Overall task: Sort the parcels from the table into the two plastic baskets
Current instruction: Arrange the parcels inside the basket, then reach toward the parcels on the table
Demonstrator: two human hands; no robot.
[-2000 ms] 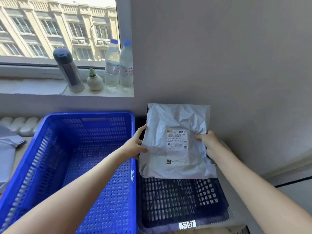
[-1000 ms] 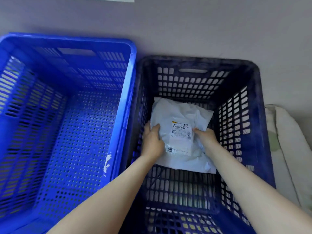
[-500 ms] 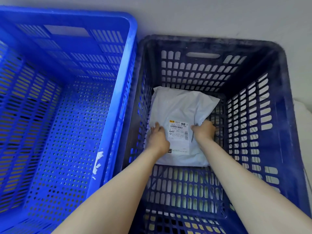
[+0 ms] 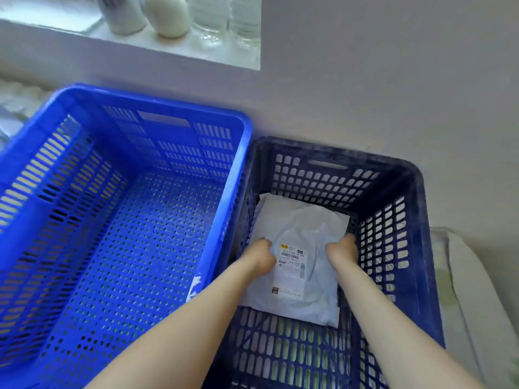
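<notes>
A grey plastic parcel (image 4: 300, 228) with a white shipping label lies flat on the floor of the dark blue basket (image 4: 398, 242), toward its far end. My left hand (image 4: 259, 256) rests on the parcel's left side with fingers curled down against it. My right hand (image 4: 342, 251) sits on its right edge, fingers curled into the wrapping. Both forearms reach down into this basket. The bright blue basket (image 4: 126, 220) stands directly to the left and holds nothing.
A grey wall runs behind both baskets. A window sill (image 4: 174, 43) above the bright basket carries a flask, a small white pot and two water bottles. White padding (image 4: 463, 276) lies to the right of the dark basket.
The parcel came from above the dark basket down to its floor and now lies flat. My view has tilted up, so the sill shows again.
</notes>
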